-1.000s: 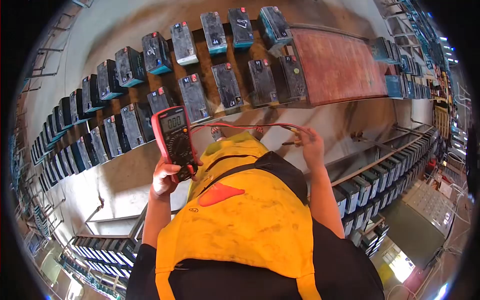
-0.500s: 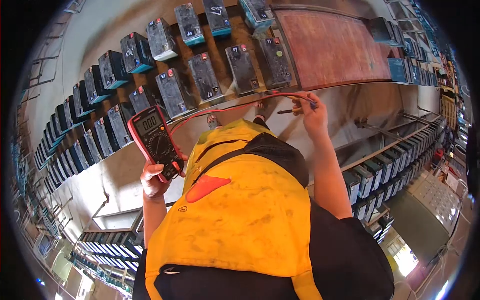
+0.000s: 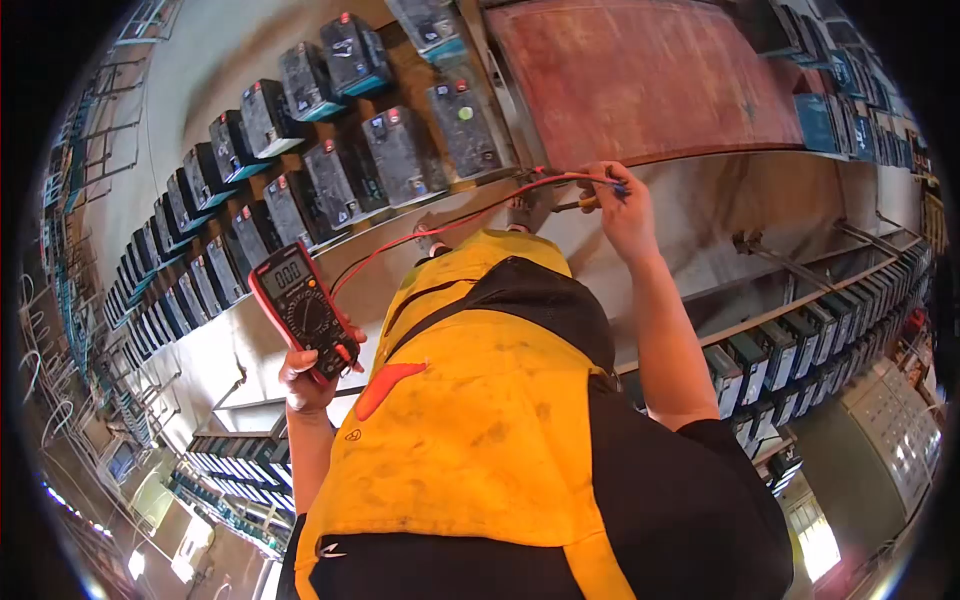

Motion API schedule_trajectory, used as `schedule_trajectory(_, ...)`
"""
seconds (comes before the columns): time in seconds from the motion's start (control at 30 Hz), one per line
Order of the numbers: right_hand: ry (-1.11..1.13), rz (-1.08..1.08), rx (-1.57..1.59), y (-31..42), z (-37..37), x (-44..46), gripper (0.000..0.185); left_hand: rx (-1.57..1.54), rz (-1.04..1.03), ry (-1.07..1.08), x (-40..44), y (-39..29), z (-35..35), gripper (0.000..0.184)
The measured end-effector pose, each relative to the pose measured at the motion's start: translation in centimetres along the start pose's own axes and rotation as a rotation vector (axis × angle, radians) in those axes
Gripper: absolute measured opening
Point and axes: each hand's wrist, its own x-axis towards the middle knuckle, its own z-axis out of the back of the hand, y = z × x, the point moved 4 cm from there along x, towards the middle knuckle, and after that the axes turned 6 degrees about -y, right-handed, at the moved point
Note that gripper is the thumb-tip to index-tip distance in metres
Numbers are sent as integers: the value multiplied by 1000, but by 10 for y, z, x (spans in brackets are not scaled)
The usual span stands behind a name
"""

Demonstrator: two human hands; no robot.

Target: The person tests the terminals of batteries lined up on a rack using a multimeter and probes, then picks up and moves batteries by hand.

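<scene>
My left hand (image 3: 308, 385) is closed around a red and black multimeter (image 3: 305, 312), whose display shows zeros. From its lower end, red and black test leads (image 3: 480, 207) run across to my right hand (image 3: 627, 215). That hand is closed on the leads, fingers pinched together near a small blue part. A short, dark-tipped, pen-like piece (image 3: 573, 206) sticks out to the left beneath its fingers; I cannot tell exactly what it is. The nearest dark battery (image 3: 463, 130), with a red terminal and a round greenish sticker, stands left of my right hand.
Two rows of batteries (image 3: 330, 180) stretch away left on a rack. A reddish board (image 3: 650, 85) lies beyond my right hand, with more batteries (image 3: 825, 125) at its far right. Another battery rack (image 3: 790, 350) stands behind on the right, near a pale cabinet (image 3: 885, 430).
The battery rows have slid left in view, and the reddish board takes up more of it. Both hands keep their holds; the multimeter is tilted slightly more.
</scene>
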Motion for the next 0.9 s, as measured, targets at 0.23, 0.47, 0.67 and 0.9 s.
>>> schedule_trajectory(0.23, -13, -10, 105, 10, 4, 17, 22, 38, -51, -71, -11, 20, -26, 79)
schedule_trajectory(0.47, 6, -73, 198, 2, -17, 15, 27, -4, 50, -75, -21, 26, -6, 81)
schedule_trajectory(0.67, 3, 19, 141, 23, -53, 38, 28, -59, -54, -108, -22, 21, -17, 82)
schedule_trajectory(0.9, 63, 132, 141, 56, -142, 105, 31, -156, -74, -96, -2, -16, 19, 86)
